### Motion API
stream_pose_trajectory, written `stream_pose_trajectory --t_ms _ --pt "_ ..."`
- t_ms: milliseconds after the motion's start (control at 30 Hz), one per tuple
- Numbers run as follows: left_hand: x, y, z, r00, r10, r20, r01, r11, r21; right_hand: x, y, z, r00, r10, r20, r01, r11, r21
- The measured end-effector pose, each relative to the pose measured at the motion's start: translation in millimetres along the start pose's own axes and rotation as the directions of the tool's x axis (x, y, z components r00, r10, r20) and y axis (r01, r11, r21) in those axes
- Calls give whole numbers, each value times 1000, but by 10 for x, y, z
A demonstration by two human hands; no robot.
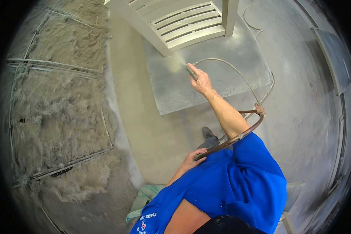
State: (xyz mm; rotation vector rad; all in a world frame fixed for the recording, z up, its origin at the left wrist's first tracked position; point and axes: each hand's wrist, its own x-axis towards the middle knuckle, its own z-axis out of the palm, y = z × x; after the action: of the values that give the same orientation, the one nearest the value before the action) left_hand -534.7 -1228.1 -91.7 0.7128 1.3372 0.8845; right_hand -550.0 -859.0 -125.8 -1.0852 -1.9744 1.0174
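My right hand reaches forward with its fingers wrapped round a small spray gun. Pale mist hangs just ahead of the nozzle, close to the foot of a cream-coloured slatted wooden furniture piece. That piece stands on a flat grey board. Near my waist, my left hand is closed on the end of a thick brown hose. From there the hose curves over my right forearm to a taped bundle. A thinner hose loops onward to the spray gun.
On the left, dust-coated matted filter sheets sit behind thin metal bars. A grey panel stands at the far right. Greenish cloth lies beside me at lower left. My shoe shows on the dusty floor.
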Motion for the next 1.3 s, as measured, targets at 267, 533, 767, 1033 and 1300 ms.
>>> stream_pose_trajectory --t_ms 267,533,767,1033,1300 --pt "-103 -265 -117 999 -17 -33 14 997 -81 -110 155 -110 945 174 -278 -181 984 0" --pt "42 -264 -164 986 135 94 -132 990 -45 177 -261 -489 943 110 -314 -54 982 182" --pt "72 -97 -164 999 -41 -11 42 990 134 348 -310 -205 991 121 -54 -127 986 -107" --pt "73 -395 -163 999 48 -6 -48 999 22 133 302 -737 925 218 -312 -299 923 -241" --pt "111 -188 -187 999 -44 4 43 976 215 -38 128 -973 945 186 -269 -278 892 -357"
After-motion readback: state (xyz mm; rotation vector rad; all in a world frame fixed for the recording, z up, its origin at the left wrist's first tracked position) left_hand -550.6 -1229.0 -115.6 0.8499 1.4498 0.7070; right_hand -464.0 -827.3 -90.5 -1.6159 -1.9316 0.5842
